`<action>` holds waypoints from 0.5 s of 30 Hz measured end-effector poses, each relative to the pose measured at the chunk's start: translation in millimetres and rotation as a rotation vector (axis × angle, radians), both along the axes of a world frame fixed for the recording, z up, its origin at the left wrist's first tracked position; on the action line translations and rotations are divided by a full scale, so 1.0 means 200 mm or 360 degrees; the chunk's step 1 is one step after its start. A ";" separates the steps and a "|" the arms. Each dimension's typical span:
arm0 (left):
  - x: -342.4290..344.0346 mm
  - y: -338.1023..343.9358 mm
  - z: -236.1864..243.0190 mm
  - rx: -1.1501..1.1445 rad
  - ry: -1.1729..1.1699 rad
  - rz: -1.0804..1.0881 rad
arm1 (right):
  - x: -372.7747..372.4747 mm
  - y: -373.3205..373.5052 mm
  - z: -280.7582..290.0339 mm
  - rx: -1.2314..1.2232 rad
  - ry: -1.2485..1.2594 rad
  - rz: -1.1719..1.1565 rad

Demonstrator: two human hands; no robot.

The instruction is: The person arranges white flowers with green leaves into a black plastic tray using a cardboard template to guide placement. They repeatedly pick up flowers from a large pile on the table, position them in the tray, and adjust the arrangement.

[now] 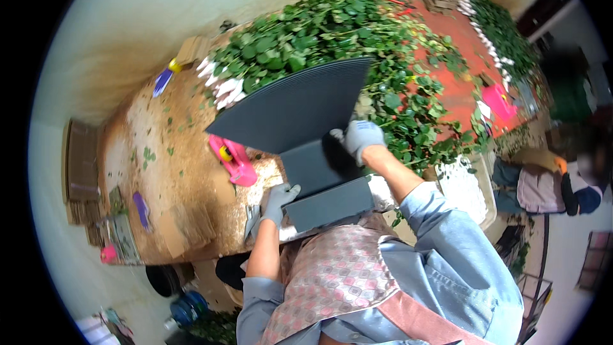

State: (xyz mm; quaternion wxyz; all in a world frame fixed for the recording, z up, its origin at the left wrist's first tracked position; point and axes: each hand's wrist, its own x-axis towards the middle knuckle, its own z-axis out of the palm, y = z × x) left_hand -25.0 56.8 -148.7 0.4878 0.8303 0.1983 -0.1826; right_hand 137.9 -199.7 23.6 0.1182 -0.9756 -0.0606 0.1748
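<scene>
Board (300, 115) up at the near edge of the surface (143, 147), dark grey and creased, its tall ribbed panel leaning away and a shorter panel lying close to the apron (338, 275)! Left hand (279, 202) down low at the left edge by the crease, fingers grasping the board there, thumb laid over it; right hand (364, 138) higher, at the right edge, fingers bent in against it, though whether they truly pinch it I cannot tell. Good form, I'd judge, means even pressure from both sides, so the crease runs straight and the tall panel doesn't twist; one low and one high could skew it. Mind the room too: pink tape dispenser (241, 169) just beside on the left, leafy stems (319, 32) massed toward the far edge, easily brushed by that wide, curving panel
</scene>
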 end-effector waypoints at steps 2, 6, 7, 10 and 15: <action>0.01 0.03 -0.06 0.0148 -0.0128 -0.0177 | -0.05 0.03 0.00 0.0040 -0.0027 -0.0020; 0.01 0.09 -0.17 0.0080 -0.0119 -0.0198 | -0.16 0.16 -0.07 -0.0012 -0.0087 0.0684; 0.01 0.07 -0.14 -0.0026 -0.0080 -0.0135 | -0.20 0.21 -0.07 0.0059 -0.0103 0.0793; 0.05 -0.04 0.04 0.0021 0.0055 -0.0081 | -0.25 0.34 -0.22 0.0071 -0.0246 0.1082; 0.00 0.03 -0.10 -0.0236 -0.0035 0.0044 | -0.19 0.46 -0.47 -0.0325 -0.0269 0.1311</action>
